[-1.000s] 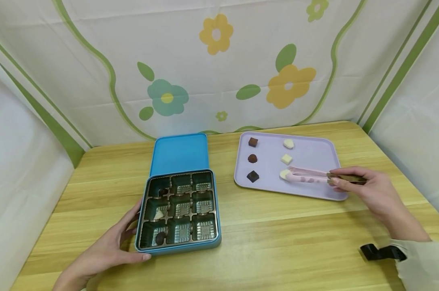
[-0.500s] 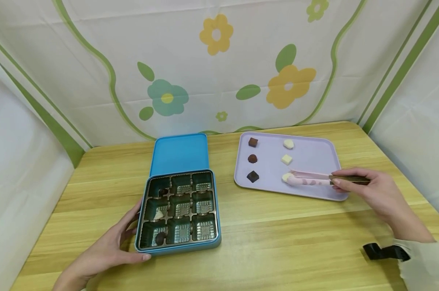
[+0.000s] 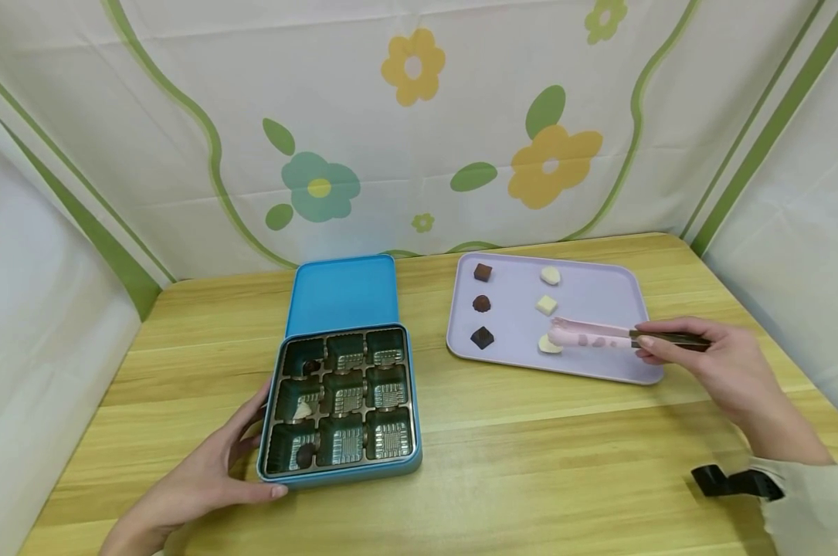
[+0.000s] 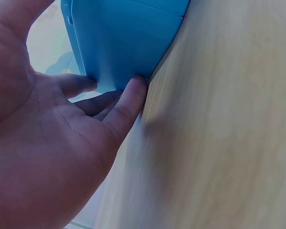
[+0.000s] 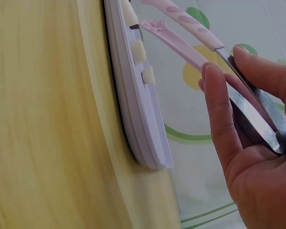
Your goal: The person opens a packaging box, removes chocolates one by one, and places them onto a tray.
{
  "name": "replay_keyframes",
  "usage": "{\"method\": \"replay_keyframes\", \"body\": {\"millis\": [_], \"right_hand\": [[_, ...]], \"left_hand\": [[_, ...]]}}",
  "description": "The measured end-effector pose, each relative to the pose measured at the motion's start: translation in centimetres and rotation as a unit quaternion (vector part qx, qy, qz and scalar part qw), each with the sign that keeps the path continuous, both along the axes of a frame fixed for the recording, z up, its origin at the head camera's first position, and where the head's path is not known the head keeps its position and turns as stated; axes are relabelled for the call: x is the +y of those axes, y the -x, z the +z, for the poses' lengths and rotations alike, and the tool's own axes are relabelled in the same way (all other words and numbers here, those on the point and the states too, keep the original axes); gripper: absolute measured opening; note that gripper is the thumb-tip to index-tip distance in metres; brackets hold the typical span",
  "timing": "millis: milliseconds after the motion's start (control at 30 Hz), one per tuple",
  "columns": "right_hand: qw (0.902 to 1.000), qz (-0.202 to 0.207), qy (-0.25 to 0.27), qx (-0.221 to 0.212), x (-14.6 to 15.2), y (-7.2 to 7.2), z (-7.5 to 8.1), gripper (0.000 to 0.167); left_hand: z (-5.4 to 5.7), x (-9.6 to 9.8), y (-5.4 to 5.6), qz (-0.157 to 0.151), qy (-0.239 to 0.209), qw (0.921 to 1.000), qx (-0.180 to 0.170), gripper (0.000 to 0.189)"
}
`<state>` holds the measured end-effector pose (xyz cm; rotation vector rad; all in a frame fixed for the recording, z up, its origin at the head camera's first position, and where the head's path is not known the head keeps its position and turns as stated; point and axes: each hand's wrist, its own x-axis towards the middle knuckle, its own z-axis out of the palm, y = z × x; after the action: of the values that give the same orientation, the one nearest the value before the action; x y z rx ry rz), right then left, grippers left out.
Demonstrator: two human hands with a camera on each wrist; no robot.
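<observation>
In the head view my left hand (image 3: 206,479) rests against the left front corner of a blue tin (image 3: 408,466), thumb along its front. The fingers (image 4: 126,107) touch its side wall in the left wrist view. A divided insert (image 3: 347,392) in the tin holds two dark chocolates and a white one in its left column. With thumb and fingers, my right hand (image 3: 720,367) holds pink-tipped tongs (image 3: 592,332), their arms apart. Their tips stand over a white chocolate (image 3: 549,347) on the lilac tray (image 3: 606,297); contact is unclear.
Also on the tray are a white square chocolate (image 3: 547,305), another white one (image 3: 550,276), and a column of brown ones including a dark diamond-shaped piece (image 3: 483,337). A blue lid (image 3: 345,293) lies behind the tin. A flowered cloth (image 3: 405,154) hangs behind the table.
The tongs have shifted slightly right. The nearest white chocolate has slid a little right and towards me, and more of it shows beside the tips. My left hand and the tin have not moved.
</observation>
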<state>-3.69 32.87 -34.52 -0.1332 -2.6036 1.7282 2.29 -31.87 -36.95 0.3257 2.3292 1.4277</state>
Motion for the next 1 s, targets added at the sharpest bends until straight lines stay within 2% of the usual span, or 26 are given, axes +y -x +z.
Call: {"method": "replay_keyframes", "body": {"millis": [100, 200, 400, 600, 700, 833, 1000], "right_hand": [[0.9994, 0.004, 0.034, 0.001, -0.3, 0.0, 0.1, 0.027], [0.9997, -0.004, 0.023, -0.003, -0.5, 0.0, 0.2, 0.028], [0.9987, 0.004, 0.051, 0.006, -0.8, 0.0, 0.2, 0.027], [0.9969, 0.048, 0.053, 0.034, -2.9, 0.2, 0.1, 0.026], [0.9940, 0.081, 0.061, 0.040, -4.7, 0.2, 0.3, 0.027], [0.9909, 0.117, 0.046, 0.046, -7.6, 0.4, 0.8, 0.026], [0.9840, 0.159, 0.059, 0.056, -10.8, 1.2, 1.3, 0.026]], "left_hand": [[0.1, 0.0, 0.0, 0.000, 0.003, 1.0000, -0.002, 0.126], [0.1, 0.0, 0.0, 0.001, 0.001, 1.0000, -0.007, 0.126], [0.0, -0.1, 0.0, 0.000, -0.002, 0.9999, -0.010, 0.126], [0.0, -0.1, 0.0, -0.004, -0.003, 1.0000, 0.003, 0.126], [0.0, 0.0, 0.0, -0.003, -0.004, 1.0000, 0.003, 0.126], [0.1, 0.1, 0.0, -0.005, -0.010, 0.9999, 0.001, 0.126], [0.0, 0.0, -0.1, -0.007, -0.027, 0.9996, -0.009, 0.126]]}}
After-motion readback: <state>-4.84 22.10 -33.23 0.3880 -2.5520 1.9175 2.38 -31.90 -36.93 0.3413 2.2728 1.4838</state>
